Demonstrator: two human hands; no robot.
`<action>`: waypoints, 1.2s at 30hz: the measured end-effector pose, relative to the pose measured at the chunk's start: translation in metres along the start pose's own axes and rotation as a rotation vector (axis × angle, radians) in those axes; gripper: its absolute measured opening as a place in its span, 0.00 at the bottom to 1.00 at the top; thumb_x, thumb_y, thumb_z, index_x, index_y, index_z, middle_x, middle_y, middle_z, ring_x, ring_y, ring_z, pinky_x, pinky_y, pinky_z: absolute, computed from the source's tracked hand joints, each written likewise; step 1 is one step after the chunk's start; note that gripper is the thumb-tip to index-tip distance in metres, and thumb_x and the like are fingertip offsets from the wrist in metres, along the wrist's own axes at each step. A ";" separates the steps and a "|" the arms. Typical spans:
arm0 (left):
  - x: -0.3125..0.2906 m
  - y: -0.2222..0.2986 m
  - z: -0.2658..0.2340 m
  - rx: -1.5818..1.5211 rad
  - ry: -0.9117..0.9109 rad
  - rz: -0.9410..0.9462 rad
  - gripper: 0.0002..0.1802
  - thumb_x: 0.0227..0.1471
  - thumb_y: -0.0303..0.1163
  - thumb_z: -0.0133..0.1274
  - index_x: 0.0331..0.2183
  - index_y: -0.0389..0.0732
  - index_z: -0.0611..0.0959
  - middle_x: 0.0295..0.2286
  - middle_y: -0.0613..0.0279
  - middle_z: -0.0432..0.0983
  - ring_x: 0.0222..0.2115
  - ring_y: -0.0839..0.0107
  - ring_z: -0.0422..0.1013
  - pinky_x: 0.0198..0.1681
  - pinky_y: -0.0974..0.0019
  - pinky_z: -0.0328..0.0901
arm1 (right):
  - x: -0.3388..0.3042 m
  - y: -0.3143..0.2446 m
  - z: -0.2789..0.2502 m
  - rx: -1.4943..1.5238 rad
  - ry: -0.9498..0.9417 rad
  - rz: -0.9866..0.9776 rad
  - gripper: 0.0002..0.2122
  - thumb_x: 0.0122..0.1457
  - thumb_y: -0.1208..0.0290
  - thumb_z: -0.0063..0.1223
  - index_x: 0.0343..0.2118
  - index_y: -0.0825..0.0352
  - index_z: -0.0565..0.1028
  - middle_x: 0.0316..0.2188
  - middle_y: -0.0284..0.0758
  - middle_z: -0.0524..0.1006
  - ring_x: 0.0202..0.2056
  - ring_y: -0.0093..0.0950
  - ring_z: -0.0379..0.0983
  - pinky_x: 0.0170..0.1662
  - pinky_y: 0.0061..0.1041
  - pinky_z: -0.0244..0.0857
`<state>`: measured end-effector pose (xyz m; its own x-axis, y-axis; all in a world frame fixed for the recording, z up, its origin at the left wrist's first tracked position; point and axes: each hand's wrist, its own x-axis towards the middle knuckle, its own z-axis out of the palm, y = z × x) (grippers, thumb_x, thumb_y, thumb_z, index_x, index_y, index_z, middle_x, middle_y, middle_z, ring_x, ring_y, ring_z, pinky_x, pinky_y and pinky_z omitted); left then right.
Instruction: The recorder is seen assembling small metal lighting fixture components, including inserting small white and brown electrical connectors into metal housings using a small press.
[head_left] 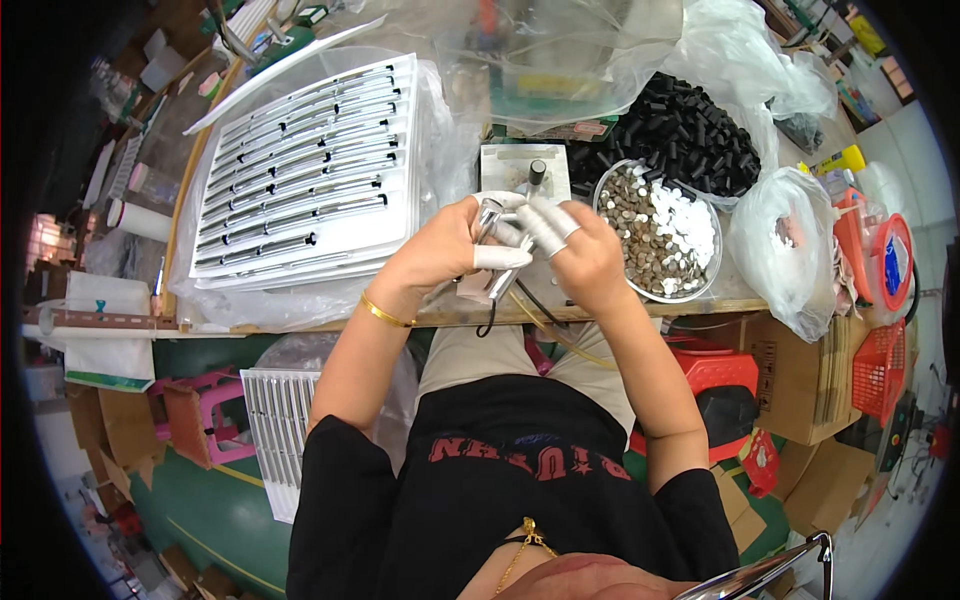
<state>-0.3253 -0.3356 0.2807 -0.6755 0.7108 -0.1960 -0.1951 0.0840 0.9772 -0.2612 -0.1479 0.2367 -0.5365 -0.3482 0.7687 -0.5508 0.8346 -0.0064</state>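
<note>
My two hands meet over the table's front edge, with white covers on several fingers. A shiny chrome metal piece point(502, 285) is between them, its lower end sticking out below the fingers. My left hand point(445, 240) is closed round this piece. From the other side my right hand point(592, 262) presses its covered fingertips together against it; a smaller part there cannot be made out. A black cord loop point(487, 322) hangs below the hands. Just beyond them stands a small pale block point(497, 165) with a black-topped post point(537, 172).
On the left lies a stack of white trays point(400, 130) with rows of chrome rods. To the right are a clear bowl point(716, 262) of small silver and white discs, a pile of black cylinders point(690, 130) and a plastic bag point(775, 240). Another tray point(270, 420) stands below the table.
</note>
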 end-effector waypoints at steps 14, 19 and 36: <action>0.068 -0.072 0.012 1.097 0.542 0.340 0.20 0.32 0.44 0.65 0.24 0.37 0.82 0.27 0.56 0.71 0.27 0.58 0.71 0.26 0.58 0.67 | 0.011 0.034 0.047 1.031 0.172 0.983 0.15 0.46 0.74 0.63 0.40 0.63 0.79 0.41 0.33 0.72 0.43 0.23 0.66 0.46 0.24 0.62; 0.070 -0.077 0.010 1.125 0.573 0.450 0.21 0.31 0.46 0.65 0.20 0.37 0.80 0.24 0.56 0.70 0.23 0.59 0.71 0.25 0.59 0.66 | 0.019 0.034 0.041 0.799 0.009 0.887 0.17 0.44 0.70 0.64 0.40 0.66 0.78 0.45 0.39 0.70 0.47 0.35 0.65 0.52 0.30 0.59; 0.079 -0.081 0.005 1.148 0.594 0.405 0.18 0.33 0.43 0.64 0.20 0.36 0.80 0.29 0.53 0.72 0.25 0.57 0.71 0.26 0.59 0.67 | -0.001 0.037 0.045 0.665 -0.050 0.882 0.19 0.50 0.66 0.61 0.45 0.67 0.75 0.51 0.36 0.67 0.47 0.29 0.67 0.48 0.25 0.61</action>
<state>-0.3593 -0.2831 0.1869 -0.8030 0.4428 0.3989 0.5907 0.6804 0.4338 -0.3096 -0.1358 0.2067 -0.9271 0.2268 0.2985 -0.1878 0.4081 -0.8934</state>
